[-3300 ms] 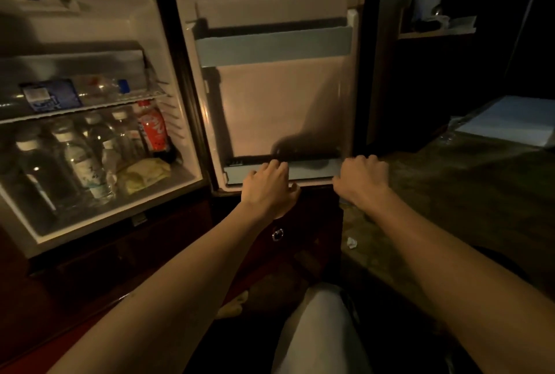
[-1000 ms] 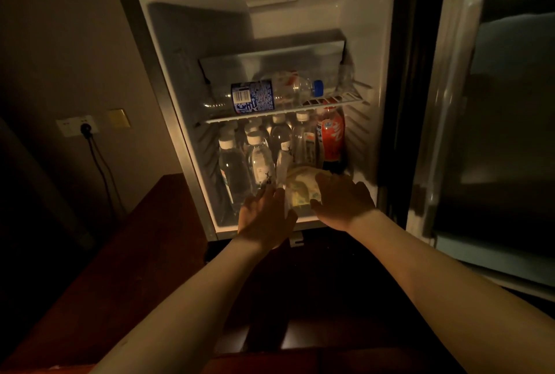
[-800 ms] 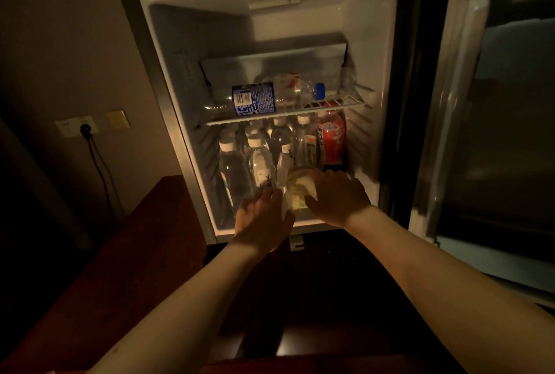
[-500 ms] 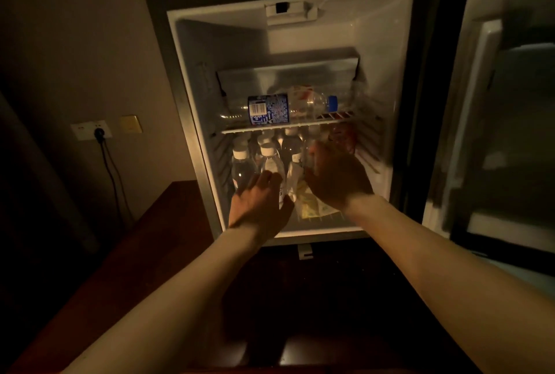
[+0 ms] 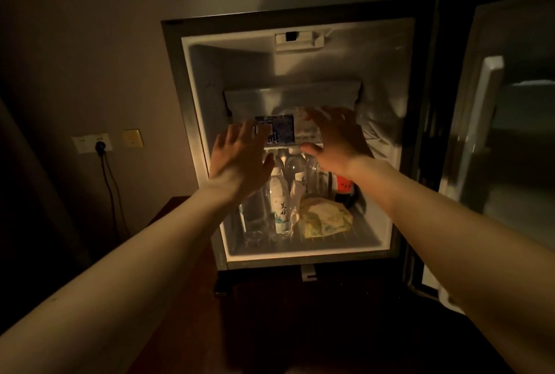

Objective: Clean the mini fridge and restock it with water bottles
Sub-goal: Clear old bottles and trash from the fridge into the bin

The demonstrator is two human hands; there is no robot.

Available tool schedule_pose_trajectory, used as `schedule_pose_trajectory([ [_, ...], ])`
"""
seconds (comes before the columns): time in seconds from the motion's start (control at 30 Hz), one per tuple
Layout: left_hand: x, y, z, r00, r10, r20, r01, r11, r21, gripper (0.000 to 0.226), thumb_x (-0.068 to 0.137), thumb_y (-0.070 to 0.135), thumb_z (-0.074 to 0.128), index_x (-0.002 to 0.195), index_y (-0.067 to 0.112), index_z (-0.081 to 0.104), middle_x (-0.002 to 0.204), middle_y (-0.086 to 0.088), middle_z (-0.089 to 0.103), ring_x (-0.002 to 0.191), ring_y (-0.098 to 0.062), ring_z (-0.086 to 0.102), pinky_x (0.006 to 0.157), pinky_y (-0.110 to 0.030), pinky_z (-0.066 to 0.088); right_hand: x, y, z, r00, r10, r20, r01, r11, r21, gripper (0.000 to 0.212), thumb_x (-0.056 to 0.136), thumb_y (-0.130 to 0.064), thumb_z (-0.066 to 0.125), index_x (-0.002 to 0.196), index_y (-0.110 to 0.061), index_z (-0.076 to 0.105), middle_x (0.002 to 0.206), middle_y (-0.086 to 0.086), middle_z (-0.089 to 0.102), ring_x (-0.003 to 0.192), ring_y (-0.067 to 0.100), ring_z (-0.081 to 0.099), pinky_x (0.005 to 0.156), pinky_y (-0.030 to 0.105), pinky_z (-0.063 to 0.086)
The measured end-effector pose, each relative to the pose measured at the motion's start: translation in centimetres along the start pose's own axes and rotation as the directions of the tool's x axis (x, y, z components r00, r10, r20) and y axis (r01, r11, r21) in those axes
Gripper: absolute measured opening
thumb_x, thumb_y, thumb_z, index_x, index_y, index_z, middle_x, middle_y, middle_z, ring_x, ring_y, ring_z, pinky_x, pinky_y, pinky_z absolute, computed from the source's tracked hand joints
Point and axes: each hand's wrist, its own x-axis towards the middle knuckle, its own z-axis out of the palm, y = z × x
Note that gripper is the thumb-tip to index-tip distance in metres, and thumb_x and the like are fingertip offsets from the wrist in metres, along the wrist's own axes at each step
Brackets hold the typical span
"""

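The clear plastic bottle with a blue-and-white label [image 5: 277, 133] lies on its side on the wire shelf [image 5: 375, 136] at the centre of the frame, inside the open white-lined mini fridge [image 5: 198, 103]. Round, smooth and lying flat, it will likely roll and slip, more so if it is cold and wet; its thin wall should dent under a hard squeeze. The surest hold is probably around the labelled middle, with 1 hand steadying the capped end.

The left hand [image 5: 240, 160] is spread just left of the label, fingers straight and holding nothing. The right hand [image 5: 335, 139] is spread over the bottle's right half, fingers extended; whether they touch it I cannot tell.

Below the shelf, in the lower centre, several upright clear water bottles with white caps [image 5: 277, 193] stand close together, a red-labelled dark bottle [image 5: 344, 187] to their right and a crumpled yellowish cloth [image 5: 322, 217] on the floor in front. The fridge door [image 5: 492, 133] stands open at the right edge. A white wall socket with a black plug [image 5: 93, 143] sits mid-left.
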Motion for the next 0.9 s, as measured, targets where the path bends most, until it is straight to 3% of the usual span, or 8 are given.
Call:
schedule_pose_trajectory([
  [0.23,2.5,-1.0,1.0,1.000,-0.006,-0.020,0.006,1.000,-0.020,0.067,0.087,0.058,0.056,0.141,0.019,0.044,0.144,-0.014,0.044,0.127,-0.038,0.045,0.101,-0.053,0.043,1.9,0.6,0.6,0.999,-0.049,0.019,0.047,0.995,0.093,0.072,0.088,-0.049,0.064,0.149,-0.035,0.029,0.147,0.002,0.039,0.138,0.031,0.028,0.108,0.050,0.037],
  [0.33,3.5,-1.5,0.9,0.999,0.009,-0.031,-0.010,1.000,-0.021,0.070,0.086,0.066,0.043,0.136,0.018,0.046,0.138,-0.011,0.050,0.123,-0.033,0.049,0.101,-0.049,0.041,2.2,1.0,0.7,0.997,-0.076,0.008,0.075,0.995,0.067,0.068,0.087,-0.049,0.066,0.145,-0.034,0.034,0.142,0.003,0.043,0.135,0.031,0.032,0.104,0.048,0.041],
  [0.4,4.2,-1.9,0.8,0.999,0.016,-0.041,-0.017,0.999,-0.036,0.067,0.089,0.066,0.045,0.136,0.018,0.047,0.138,-0.009,0.051,0.125,-0.031,0.049,0.104,-0.047,0.038,2.3,1.3,0.8,0.996,-0.086,0.009,0.085,0.993,0.075,0.063,0.085,-0.049,0.069,0.139,-0.035,0.040,0.137,0.003,0.045,0.132,0.028,0.035,0.103,0.046,0.042],
  [0.57,6.0,-2.3,0.2,1.000,0.010,-0.009,-0.011,0.997,-0.074,0.065,0.094,0.063,0.044,0.144,0.021,0.041,0.144,-0.007,0.048,0.132,-0.030,0.045,0.110,-0.046,0.033,2.6,2.0,0.3,0.994,-0.102,-0.030,0.107,0.963,0.247,0.065,0.072,-0.049,0.078,0.126,-0.034,0.046,0.124,-0.001,0.047,0.116,0.021,0.050,0.096,0.038,0.050],
  [0.67,6.1,-2.0,0.1,0.996,0.080,0.037,-0.077,0.995,-0.067,0.068,0.093,0.067,0.040,0.143,0.023,0.039,0.143,-0.005,0.049,0.130,-0.028,0.047,0.109,-0.045,0.034,2.1,2.3,-0.3,0.992,-0.119,-0.045,0.127,0.940,0.315,0.072,0.065,-0.059,0.074,0.127,-0.033,0.047,0.125,-0.002,0.049,0.113,0.017,0.055,0.094,0.036,0.053],
  [0.77,5.7,-1.6,-0.1,0.984,0.176,0.032,-0.173,0.982,-0.073,0.067,0.091,0.067,0.043,0.140,0.021,0.043,0.136,-0.005,0.054,0.122,-0.028,0.053,0.104,-0.043,0.040,1.4,2.5,-0.9,0.984,-0.132,-0.116,0.163,0.932,0.323,0.065,0.068,-0.047,0.083,0.123,-0.024,0.056,0.119,0.000,0.053,0.103,0.015,0.058,0.086,0.025,0.050],
  [0.9,5.1,-1.3,-0.7,0.962,0.268,0.049,-0.265,0.963,-0.058,0.068,0.085,0.066,0.054,0.135,0.020,0.046,0.127,-0.004,0.060,0.112,-0.026,0.058,0.102,-0.043,0.043,-0.3,2.2,-1.7,0.989,-0.083,-0.126,0.130,0.889,0.439,0.062,0.068,-0.038,0.087,0.120,-0.026,0.057,0.120,0.001,0.057,0.102,0.014,0.061,0.085,0.025,0.054],
])
